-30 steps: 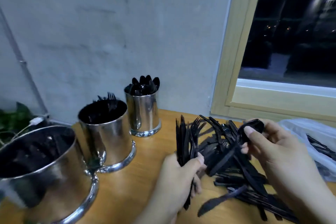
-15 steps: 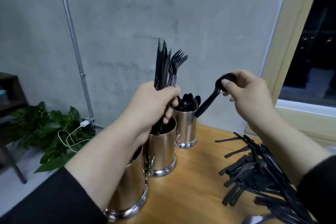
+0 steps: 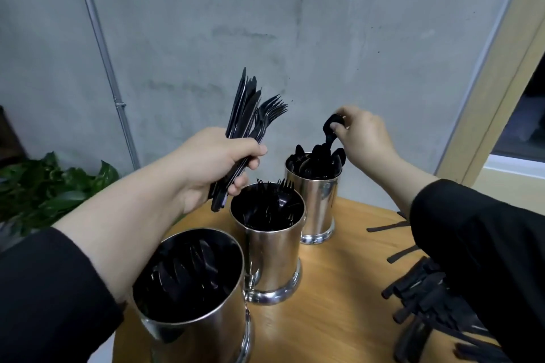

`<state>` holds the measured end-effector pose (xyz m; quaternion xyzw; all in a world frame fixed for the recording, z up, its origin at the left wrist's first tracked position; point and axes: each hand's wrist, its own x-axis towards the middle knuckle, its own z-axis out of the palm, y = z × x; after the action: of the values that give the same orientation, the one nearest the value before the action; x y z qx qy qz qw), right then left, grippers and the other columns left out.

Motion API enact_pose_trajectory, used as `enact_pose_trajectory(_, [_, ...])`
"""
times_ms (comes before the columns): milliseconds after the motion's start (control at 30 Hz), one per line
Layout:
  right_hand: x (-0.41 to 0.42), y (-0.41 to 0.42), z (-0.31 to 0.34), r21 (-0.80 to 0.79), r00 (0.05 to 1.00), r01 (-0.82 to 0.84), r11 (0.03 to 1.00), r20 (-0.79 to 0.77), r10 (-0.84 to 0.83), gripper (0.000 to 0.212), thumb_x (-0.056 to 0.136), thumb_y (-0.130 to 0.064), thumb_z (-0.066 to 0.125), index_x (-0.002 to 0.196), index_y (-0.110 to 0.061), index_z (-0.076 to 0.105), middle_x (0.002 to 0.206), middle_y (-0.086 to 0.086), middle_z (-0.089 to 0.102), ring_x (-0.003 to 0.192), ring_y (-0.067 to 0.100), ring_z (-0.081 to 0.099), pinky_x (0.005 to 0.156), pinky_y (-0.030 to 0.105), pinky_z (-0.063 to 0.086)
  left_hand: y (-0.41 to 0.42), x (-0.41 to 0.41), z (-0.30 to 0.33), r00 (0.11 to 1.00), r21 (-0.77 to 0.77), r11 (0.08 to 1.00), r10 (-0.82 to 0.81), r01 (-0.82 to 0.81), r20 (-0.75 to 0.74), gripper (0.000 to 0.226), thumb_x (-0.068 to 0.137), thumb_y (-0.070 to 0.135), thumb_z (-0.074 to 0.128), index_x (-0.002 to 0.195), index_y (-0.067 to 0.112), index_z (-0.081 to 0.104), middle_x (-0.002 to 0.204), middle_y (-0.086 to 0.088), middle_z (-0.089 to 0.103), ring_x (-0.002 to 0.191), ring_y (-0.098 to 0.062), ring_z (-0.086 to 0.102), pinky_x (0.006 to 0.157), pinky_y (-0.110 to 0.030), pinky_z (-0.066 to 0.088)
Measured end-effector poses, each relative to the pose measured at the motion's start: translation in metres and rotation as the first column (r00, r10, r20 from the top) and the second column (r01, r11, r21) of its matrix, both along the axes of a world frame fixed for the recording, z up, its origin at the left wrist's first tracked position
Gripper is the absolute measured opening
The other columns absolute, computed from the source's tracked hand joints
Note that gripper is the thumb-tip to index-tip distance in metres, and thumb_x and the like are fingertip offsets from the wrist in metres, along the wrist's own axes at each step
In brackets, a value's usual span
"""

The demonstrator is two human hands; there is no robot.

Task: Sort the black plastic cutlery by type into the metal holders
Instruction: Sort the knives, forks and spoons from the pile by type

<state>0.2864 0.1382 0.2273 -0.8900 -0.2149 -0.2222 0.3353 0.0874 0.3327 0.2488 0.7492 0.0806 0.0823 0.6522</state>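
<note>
The black spoon (image 3: 331, 132) hangs handle-down over the far spoon holder (image 3: 317, 200), pinched by its bowl in the right hand (image 3: 364, 138). Best lowered straight (the holder looks crowded) before letting go. The left hand (image 3: 212, 165) grips a knife-and-fork bundle (image 3: 250, 109) above the fork holder (image 3: 269, 247).

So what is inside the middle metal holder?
The middle holder contains black forks, tines up; a few tips rise above the rim at the back. Their handles and the holder's bottom are lost in the dark interior, so the number cannot be told.
</note>
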Motion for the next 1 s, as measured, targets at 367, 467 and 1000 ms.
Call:
enact_pose_trajectory(367, [0.009,0.002,-0.024,-0.511,0.999,0.013,0.859,-0.033,-0.035,0.035,0.098,-0.03,0.053,0.132,-0.025,0.062,0.144,-0.001,0.052,0.127,0.029,0.041,0.095,0.043,0.031,0.012,0.008,-0.016,0.997,-0.047,0.998,-0.048,0.045,-0.057,0.018,0.097,0.011,0.065,0.084,0.013,0.053,0.071,-0.003,0.054,0.044,-0.013,0.038,0.038,-0.022,0.03])
enact_pose_trajectory(467, [-0.034,-0.005,0.007,-0.09,0.967,-0.248,0.964,-0.081,0.241,0.034,0.098,-0.034,0.06,0.132,-0.027,0.06,0.129,-0.01,0.061,0.111,0.016,0.057,0.095,0.036,0.044,0.011,0.003,-0.014,0.989,-0.147,0.983,-0.12,0.106,-0.089,0.016,0.095,0.011,0.066,0.086,0.013,0.054,0.069,-0.002,0.054,0.043,-0.011,0.037,0.037,-0.02,0.029])
enact_pose_trajectory(1000, [-0.15,-0.006,0.026,0.615,0.572,-0.52,0.593,-0.264,0.776,0.009,0.097,-0.011,0.063,0.105,-0.007,0.064,0.078,0.006,0.064,0.072,0.019,0.057,0.061,0.028,0.047,-0.023,-0.054,-0.018,0.926,-0.389,0.854,-0.378,0.346,-0.006,0.023,0.088,0.02,0.072,0.109,0.011,0.07,0.071,-0.002,0.056,0.041,-0.005,0.037,0.038,-0.016,0.026])
